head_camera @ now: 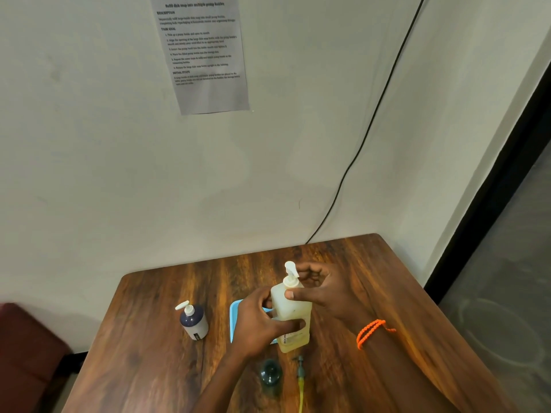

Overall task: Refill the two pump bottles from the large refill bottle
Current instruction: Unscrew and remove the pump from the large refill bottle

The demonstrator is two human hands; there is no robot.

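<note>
Right, both hands on the large refill bottle (293, 317) at mid-table: left hand (262, 323) wrapped round its body, right hand (319, 290) curled loosely by the pump head (290, 271), thumb on the shoulder. Best brace low and twist the collar squarely. Blue tray (235, 317) sits just behind; dark pump bottle (193, 321) stands left, open dark bottle (269, 372) and its loose pump (299, 368) lie nearer, easily knocked

Three bottles stand around the blue tray (234, 315): one large refill bottle (293, 315), one dark-topped pump bottle (193, 321), one dark green bottle (269, 374). One loose pump (299, 368) lies nearer than the tray.
</note>
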